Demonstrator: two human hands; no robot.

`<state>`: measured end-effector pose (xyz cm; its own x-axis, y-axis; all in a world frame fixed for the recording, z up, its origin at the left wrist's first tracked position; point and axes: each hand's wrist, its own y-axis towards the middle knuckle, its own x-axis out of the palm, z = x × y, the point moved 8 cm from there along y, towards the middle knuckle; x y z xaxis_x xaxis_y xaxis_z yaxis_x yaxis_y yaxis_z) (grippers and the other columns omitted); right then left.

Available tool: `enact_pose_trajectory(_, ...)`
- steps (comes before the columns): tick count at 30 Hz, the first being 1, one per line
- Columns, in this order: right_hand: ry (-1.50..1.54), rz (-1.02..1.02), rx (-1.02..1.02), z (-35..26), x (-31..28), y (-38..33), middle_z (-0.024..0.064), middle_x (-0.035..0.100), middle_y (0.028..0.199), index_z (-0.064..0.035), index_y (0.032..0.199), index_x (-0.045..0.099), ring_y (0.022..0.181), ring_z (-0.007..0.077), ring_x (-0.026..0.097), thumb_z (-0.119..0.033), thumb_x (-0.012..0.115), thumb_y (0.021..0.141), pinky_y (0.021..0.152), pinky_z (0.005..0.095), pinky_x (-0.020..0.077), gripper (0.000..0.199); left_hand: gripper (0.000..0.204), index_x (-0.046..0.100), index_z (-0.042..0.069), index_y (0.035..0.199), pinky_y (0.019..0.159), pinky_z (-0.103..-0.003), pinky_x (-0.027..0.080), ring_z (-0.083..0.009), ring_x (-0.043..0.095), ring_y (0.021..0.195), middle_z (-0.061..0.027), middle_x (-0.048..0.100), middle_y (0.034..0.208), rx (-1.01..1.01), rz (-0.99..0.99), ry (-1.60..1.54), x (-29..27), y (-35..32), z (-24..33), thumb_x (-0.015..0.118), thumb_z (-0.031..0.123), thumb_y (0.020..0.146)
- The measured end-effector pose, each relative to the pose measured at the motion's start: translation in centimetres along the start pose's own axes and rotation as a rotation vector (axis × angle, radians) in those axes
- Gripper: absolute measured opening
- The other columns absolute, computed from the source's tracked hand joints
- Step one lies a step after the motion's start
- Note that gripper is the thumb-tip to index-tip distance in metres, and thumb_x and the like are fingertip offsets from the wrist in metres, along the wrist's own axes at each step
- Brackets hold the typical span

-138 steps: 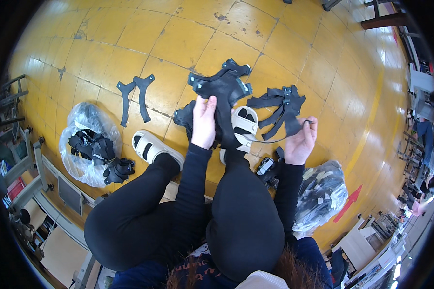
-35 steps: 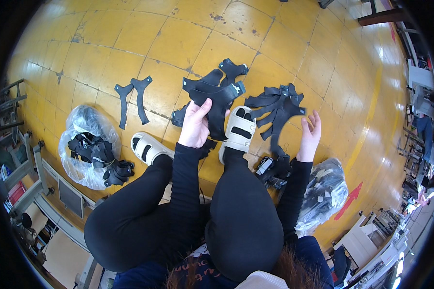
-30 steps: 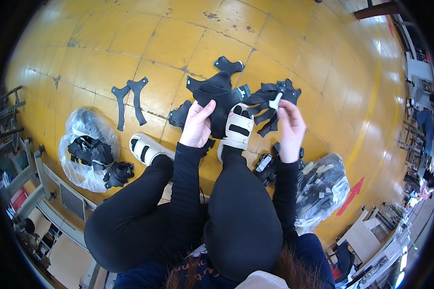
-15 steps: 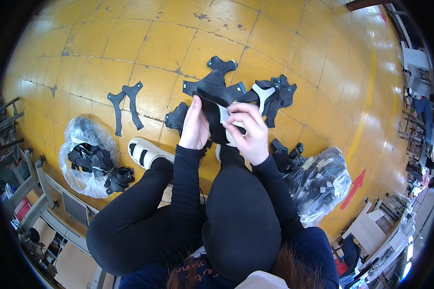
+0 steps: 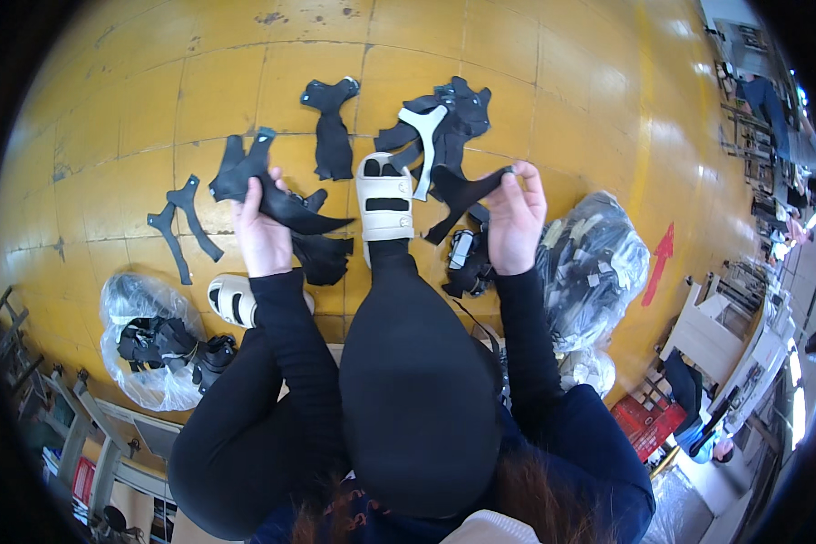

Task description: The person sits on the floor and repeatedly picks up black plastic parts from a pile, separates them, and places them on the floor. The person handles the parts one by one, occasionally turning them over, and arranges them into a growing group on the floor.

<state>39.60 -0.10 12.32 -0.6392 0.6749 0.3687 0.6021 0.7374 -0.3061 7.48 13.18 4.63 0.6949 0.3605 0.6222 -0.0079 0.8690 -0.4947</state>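
Note:
My left hand (image 5: 265,240) is closed around a few black Y-shaped fabric pieces (image 5: 238,177), whose forked ends point up and whose tail hangs to the right. Off to the right, my right hand (image 5: 519,227) pinches one tip of a single black forked fabric piece (image 5: 460,195), which droops toward my foot. On the floor beyond lie a black Y-shaped stack (image 5: 334,140) and a pile of black pieces (image 5: 467,111). A white Y-shaped piece (image 5: 428,136) rests on that pile. Beneath my left hand sits another black bundle (image 5: 325,260), partly covered.
Two narrow black strips (image 5: 190,222) lie at the left. Clear plastic bags of black pieces stand left (image 5: 159,390) and right (image 5: 598,272). A black bundle (image 5: 470,263) lies below my right hand. My beige sandal (image 5: 387,195) is between the hands. Metal frames (image 5: 100,426) border the left.
My hands, close together before, are now wide apart. The right one has moved right with a single black piece; the left keeps the others. My sandaled foot now reaches forward, and the view has shifted.

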Motion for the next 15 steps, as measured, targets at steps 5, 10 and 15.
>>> enact_pose_trajectory(5,-0.197,0.210,0.060,-2.4,-9.0,-2.6,0.0005,0.063,0.086,-0.0100,0.101,0.055,0.073,0.0094,0.061,-0.009,0.056,0.094,0.071,0.0255,0.0486,0.007,0.026,0.048,0.002,0.122,0.089,-0.036,0.053,-0.0266,0.060,0.108,-0.0133,0.058,0.118,-0.042,0.036,0.048,-0.4,0.0,-0.1,0.050,0.010,0.098)
enact_pose_trajectory(10,-0.160,0.332,0.230,0.1,-16.2,-5.5,-0.0017,0.061,0.081,-0.0123,0.096,0.054,0.070,0.0096,0.059,-0.011,0.055,0.095,0.068,0.0247,0.0467,0.002,0.030,0.047,-0.001,0.124,0.092,-0.038,0.051,-0.0278,0.058,0.111,-0.0149,0.057,0.119,-0.098,-0.007,0.067,-0.4,0.1,-0.7,0.050,0.014,0.098)
enact_pose_trajectory(15,-0.026,0.655,0.341,7.5,-27.9,-9.1,0.0030,0.062,0.091,-0.0092,0.107,0.055,0.081,0.0156,0.060,-0.012,0.059,0.091,0.074,0.0298,0.0485,0.016,0.039,0.041,-0.002,0.132,0.094,-0.041,0.050,-0.0301,0.056,0.116,-0.0188,0.055,0.125,-0.208,-0.293,0.063,6.0,-2.7,-2.5,0.047,0.018,0.099)
